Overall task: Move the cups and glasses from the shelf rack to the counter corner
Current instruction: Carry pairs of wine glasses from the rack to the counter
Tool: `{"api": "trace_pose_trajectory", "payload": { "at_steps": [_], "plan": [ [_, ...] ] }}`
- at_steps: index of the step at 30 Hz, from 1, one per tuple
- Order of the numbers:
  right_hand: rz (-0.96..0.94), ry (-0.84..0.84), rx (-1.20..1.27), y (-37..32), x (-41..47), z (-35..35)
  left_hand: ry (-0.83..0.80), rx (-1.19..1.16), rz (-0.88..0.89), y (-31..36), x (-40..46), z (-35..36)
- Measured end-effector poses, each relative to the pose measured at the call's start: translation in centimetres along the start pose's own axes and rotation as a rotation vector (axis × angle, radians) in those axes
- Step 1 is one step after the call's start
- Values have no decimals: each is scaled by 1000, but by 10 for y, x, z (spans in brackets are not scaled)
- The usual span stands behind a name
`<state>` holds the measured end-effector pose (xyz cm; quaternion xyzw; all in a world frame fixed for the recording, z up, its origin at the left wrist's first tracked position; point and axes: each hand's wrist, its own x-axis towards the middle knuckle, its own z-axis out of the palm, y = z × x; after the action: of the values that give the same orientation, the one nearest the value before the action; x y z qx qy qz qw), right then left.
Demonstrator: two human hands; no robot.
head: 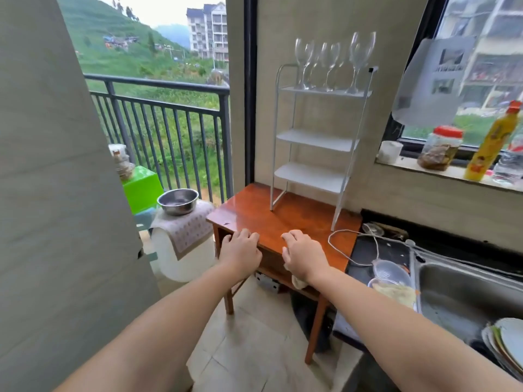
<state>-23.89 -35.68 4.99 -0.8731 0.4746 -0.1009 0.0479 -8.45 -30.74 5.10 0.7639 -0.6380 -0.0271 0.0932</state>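
1. Nearest, two bare forearms reach forward. The left hand (240,251) rests on the front edge of a wooden table (254,206), fingers loosely curled, grasping nothing.
2. At three o'clock from it, the right hand (304,257) rests on the same edge; a pale cloth (298,281) shows beneath it, but I cannot tell whether the fingers grip it.
3. At twelve o'clock, farther back on the table, stands a white shelf rack (317,140).
4. On its top shelf stand several clear wine glasses (331,63), upright.
5. At three o'clock lies a steel sink (464,295); at nine o'clock, a metal bowl (177,201).
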Motion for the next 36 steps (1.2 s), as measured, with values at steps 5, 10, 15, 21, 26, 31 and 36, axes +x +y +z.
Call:
{"api": "trace_pose_trajectory", "payload": {
  "at_steps": [5,10,15,21,26,31,36],
  "plan": [
    [34,97,-45,38,92,-22,86,-1,97,11,106,-6],
    [66,144,-3,70,173,-59,181,-41,150,32,194,-37],
    [85,244,15,96,252,-120,221,-147,198,63,281,-88],
    [123,400,53,121,308,-188,299,-310,248,99,360,-153],
    [174,548,109,138,342,-233,373,-389,303,125,417,-196],
    [424,713,481,152,364,-254,331,-602,274,138,467,-211],
    [607,690,898,174,397,-262,138,-917,216,148,502,-214]
  ]
}}
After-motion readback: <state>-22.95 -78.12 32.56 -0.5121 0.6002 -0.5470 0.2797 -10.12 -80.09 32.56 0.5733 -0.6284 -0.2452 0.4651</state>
